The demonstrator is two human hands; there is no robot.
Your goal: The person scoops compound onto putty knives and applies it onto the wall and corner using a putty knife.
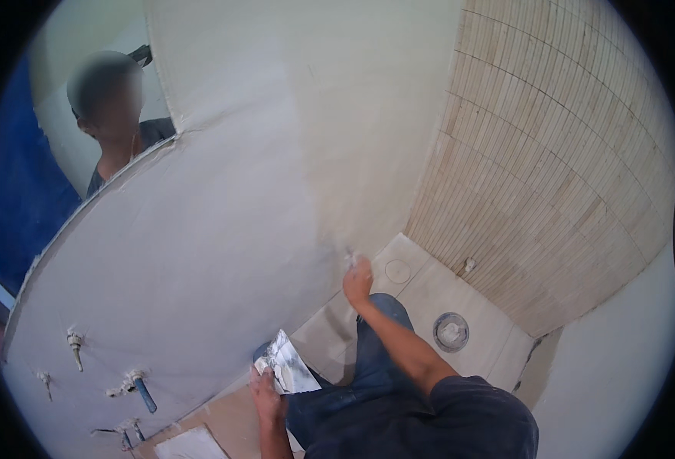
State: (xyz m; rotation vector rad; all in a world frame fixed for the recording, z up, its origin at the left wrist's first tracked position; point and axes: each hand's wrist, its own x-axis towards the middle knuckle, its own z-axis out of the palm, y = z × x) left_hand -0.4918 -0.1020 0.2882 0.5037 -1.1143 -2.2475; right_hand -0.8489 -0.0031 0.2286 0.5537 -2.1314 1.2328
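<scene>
My left hand grips a flat metal putty blade by its left side, over my left knee. White filler is smeared across part of the blade. Farther forward, my right hand is closed and held close against the lower part of the plastered wall. Something small and whitish shows at its fingertips, too blurred to name. Around that hand the wall is a damp-looking grey and beige, paler to the left.
A person is visible at upper left past the wall's edge. Pipe stubs jut from the wall at lower left. A round drain sits in the tiled floor to my right. Narrow beige tiles cover the right wall. Cardboard lies below.
</scene>
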